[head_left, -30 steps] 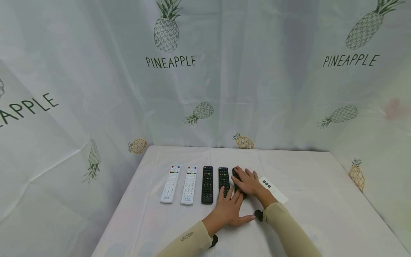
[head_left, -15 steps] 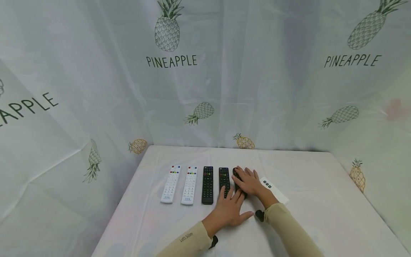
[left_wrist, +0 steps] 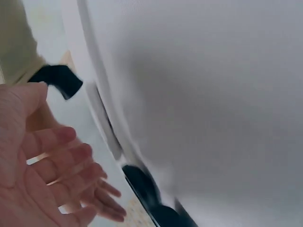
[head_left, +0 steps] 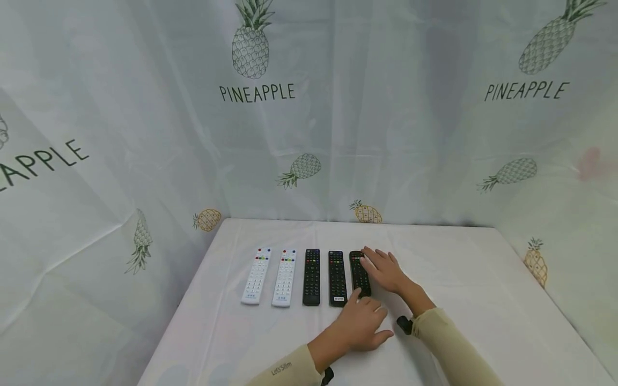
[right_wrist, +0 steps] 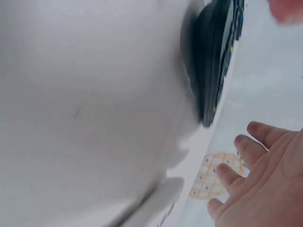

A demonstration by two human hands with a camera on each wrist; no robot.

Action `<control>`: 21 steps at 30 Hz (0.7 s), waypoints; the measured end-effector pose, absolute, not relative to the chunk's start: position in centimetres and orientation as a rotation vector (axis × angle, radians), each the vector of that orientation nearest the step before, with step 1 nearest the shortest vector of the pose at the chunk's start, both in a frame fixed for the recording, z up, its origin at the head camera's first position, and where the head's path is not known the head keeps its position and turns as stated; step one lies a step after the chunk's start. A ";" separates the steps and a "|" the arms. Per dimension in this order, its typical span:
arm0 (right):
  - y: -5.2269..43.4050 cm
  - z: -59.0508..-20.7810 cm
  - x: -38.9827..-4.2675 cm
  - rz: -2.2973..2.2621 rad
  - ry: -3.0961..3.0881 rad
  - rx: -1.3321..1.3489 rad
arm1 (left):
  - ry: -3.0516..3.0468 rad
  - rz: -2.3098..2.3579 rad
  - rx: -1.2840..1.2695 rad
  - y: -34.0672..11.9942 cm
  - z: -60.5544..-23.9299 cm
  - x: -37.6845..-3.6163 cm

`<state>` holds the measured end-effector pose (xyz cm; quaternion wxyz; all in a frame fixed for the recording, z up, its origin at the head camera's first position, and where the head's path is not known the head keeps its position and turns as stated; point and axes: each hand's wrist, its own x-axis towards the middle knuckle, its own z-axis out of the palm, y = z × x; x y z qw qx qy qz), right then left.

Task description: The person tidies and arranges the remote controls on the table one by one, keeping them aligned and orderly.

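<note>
Five remotes lie side by side on the white table (head_left: 483, 279): two white remotes (head_left: 257, 276) (head_left: 284, 277) at the left, then three black remotes (head_left: 311, 276) (head_left: 337, 277) (head_left: 359, 273). My right hand (head_left: 382, 268) lies flat with straight fingers against the right edge of the rightmost black remote (right_wrist: 213, 56). My left hand (head_left: 363, 321) rests on the cloth just in front of the black remotes, fingers loosely bent and holding nothing. In the left wrist view my left hand (left_wrist: 42, 179) shows relaxed fingers near the blurred black remote (left_wrist: 151, 198).
A pineapple-print curtain (head_left: 260, 91) hangs close behind and on both sides of the table. A pale blurred object (right_wrist: 156, 203) lies near my right hand in the right wrist view. Bare cloth extends to the right of the hands.
My left hand pulled back off the black remotes toward me. My right hand slid right, off the third black remote, which now shows fully. The small white remote at the right is now hidden.
</note>
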<state>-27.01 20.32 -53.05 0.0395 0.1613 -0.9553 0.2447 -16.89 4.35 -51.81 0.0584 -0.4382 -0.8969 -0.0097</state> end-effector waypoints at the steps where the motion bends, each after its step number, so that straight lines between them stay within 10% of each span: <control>1: 20.8 -52.8 -26.8 0.750 -2.925 0.487 | -2.695 -0.022 -1.356 4.8 -51.8 -16.6; 21: 29.0 -52.5 -23.9 0.926 -3.115 0.390 | -2.757 0.226 -1.380 11.1 -54.1 -15.5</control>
